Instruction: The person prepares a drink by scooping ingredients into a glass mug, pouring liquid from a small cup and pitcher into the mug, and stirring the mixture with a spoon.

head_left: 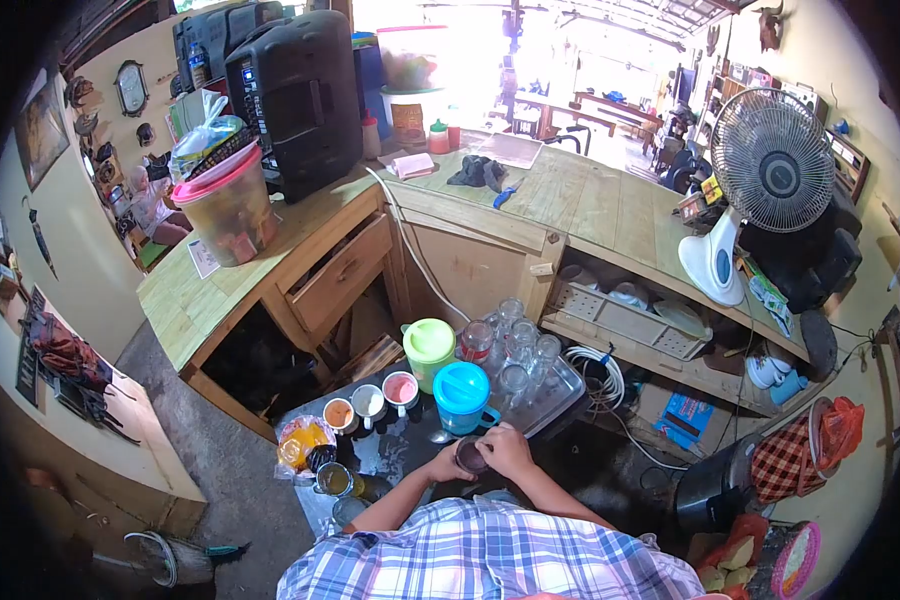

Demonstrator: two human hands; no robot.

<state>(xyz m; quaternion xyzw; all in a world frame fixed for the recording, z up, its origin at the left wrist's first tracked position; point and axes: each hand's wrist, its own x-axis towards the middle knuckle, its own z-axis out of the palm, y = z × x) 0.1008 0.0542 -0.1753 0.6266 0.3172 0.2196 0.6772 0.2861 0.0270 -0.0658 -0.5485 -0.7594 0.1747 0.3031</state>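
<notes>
A small dark cup (471,458) is held between my two hands, close to my body. My left hand (448,466) is wrapped round its left side, and my right hand (506,450) closes on its right side. Just beyond them stands a blue lidded pitcher (462,398), with a green lidded pitcher (430,352) behind it. Left of the pitchers are three open cups, one with pink contents (401,390), one with white (369,404) and one with orange-brown (340,415). Several upturned glasses (515,378) stand on a metal tray (560,400).
An orange bag (302,442) and a jar (338,480) lie at the low table's left. A wooden counter (590,205) wraps around, bearing a speaker (300,105), a tub (232,215) and a fan (773,145). A black bin (710,495) stands right. A person (150,205) sits far left.
</notes>
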